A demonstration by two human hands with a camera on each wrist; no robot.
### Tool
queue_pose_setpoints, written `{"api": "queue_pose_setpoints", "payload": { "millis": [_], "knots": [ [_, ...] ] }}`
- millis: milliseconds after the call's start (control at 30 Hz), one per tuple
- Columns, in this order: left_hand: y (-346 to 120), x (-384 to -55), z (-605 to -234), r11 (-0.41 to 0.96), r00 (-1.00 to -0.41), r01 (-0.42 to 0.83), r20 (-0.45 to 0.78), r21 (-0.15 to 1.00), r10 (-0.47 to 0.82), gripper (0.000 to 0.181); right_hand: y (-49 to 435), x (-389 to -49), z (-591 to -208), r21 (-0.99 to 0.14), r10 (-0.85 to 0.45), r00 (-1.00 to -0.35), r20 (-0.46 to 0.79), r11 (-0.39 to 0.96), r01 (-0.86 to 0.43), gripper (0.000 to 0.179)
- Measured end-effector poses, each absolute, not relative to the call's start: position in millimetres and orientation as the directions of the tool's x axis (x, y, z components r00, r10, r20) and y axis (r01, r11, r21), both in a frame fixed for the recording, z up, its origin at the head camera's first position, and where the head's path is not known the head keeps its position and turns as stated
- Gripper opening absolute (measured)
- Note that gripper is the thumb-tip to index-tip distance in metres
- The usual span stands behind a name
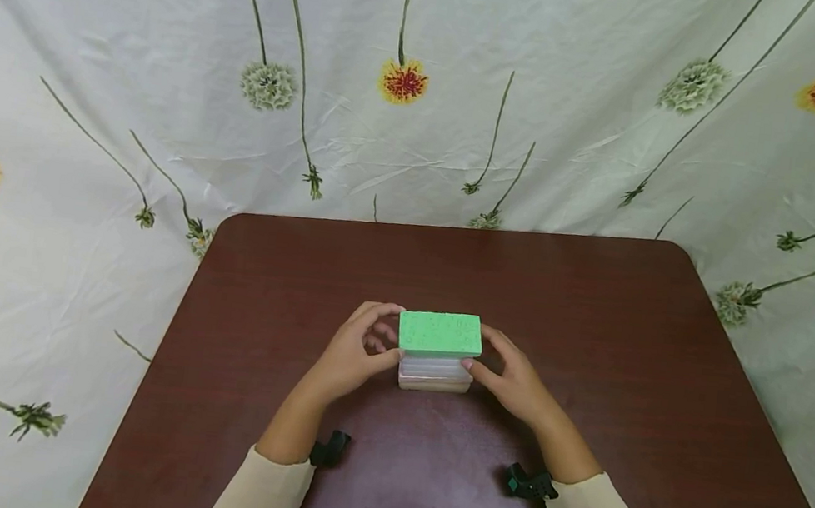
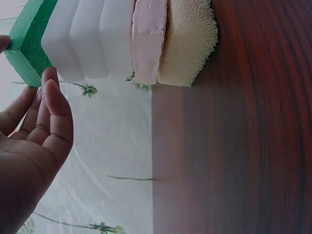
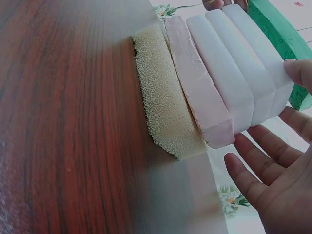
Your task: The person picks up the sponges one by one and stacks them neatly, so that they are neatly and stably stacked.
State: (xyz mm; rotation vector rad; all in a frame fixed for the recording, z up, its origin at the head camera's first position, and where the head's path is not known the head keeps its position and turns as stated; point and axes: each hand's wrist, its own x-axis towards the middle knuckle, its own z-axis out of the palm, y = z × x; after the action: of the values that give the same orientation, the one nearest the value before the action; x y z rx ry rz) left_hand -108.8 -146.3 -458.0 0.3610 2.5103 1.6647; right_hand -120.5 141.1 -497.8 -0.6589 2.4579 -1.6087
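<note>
A stack stands upright near the middle of the table, with a beige porous sponge (image 3: 165, 92) at the bottom. On it lies a pale pink rough-edged bar (image 2: 148, 44), then three smooth white rounded blocks (image 3: 243, 73). Topmost is a green block (image 1: 441, 333) with embossed curls. My left hand (image 1: 350, 356) pinches the left end of the green block, thumb on the near side and fingers towards the back. At the right end, my right hand (image 1: 510, 375) has its thumb on the top white block just under the green one, fingers reaching round the end and its lower fingers spread.
The stack rests on a dark reddish-brown wooden table (image 1: 284, 273) with rounded far corners. A white cloth (image 1: 581, 123) printed with flowers hangs behind and at the sides. Dark wrist bands (image 1: 531, 482) sit below both hands.
</note>
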Motion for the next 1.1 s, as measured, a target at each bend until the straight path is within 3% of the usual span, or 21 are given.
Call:
{"api": "queue_pose_setpoints", "payload": {
  "millis": [400, 767, 1100],
  "knots": [
    [-140, -95, -427, 0.340, -0.966, 0.094, 0.004, 0.936, 0.257, 0.056, 142, -120, -497, -0.901, -0.430, -0.894, 0.129, 0.325, -0.286, 0.058],
    [-146, -106, -460, 0.339, -0.965, 0.104, 0.013, 0.935, 0.262, 0.061, 142, -121, -498, -0.909, -0.426, -0.897, 0.120, 0.317, -0.272, 0.066],
    [-149, -107, -464, 0.306, -0.962, 0.121, 0.036, 0.944, 0.271, 0.059, 142, -119, -489, -0.927, -0.413, -0.907, 0.087, 0.299, -0.226, 0.076]
  ]
}}
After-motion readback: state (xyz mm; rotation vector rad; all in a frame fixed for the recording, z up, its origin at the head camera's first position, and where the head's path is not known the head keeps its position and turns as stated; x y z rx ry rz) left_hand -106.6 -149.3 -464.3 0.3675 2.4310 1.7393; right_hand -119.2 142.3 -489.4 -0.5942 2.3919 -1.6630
